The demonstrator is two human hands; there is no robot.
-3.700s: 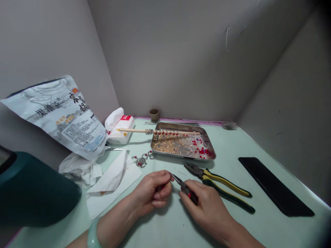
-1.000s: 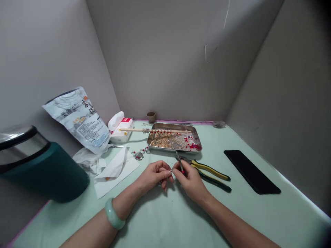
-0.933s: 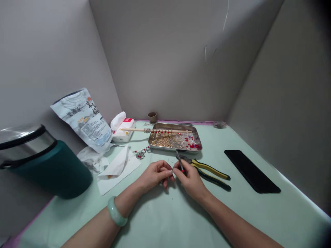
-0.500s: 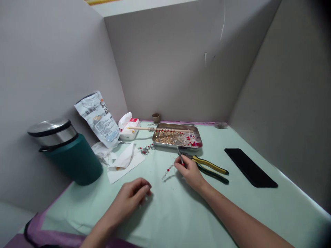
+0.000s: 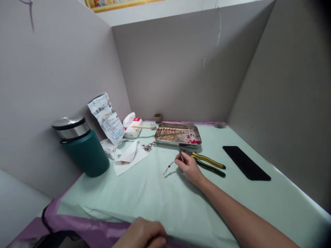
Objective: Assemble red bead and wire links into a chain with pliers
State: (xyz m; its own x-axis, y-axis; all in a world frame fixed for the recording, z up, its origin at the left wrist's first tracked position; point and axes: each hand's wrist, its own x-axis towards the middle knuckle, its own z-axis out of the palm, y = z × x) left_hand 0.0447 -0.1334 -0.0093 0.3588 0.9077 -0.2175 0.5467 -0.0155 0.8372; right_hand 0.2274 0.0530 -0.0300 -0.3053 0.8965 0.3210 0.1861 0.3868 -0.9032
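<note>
Grips small pliers [image 5: 180, 152] in the right hand [image 5: 190, 168], fingers closed, over the middle of the bench [image 5: 144, 196]. Also holds one end of a beaded chain [image 5: 169, 166] at the fingertips. Slants from there toward the near left corner, red beads set among pale links; impossible to tell whether touching the bench at the free end. Curls the fingers of the left hand [image 5: 146, 232] at the near edge, well apart from the chain; blurred and partly cut off, so cannot tell whether gripping anything. Just beside the right hand, large pliers [image 5: 208, 159] with yellow and green handles, slanting toward the right edge. Toward the far edge, a metal tray [image 5: 178, 144] of loose beads [image 5: 168, 136], with a wooden rod [image 5: 144, 127] across it, left end over a tissue pack [image 5: 133, 133]. Just left of the tray, a second chain [image 5: 148, 147], heaped. Toward the left edge, folded paper [image 5: 131, 162], a printed pouch [image 5: 110, 120] and a teal bottle [image 5: 89, 153]. Toward the right edge, a black strip [image 5: 247, 163].
</note>
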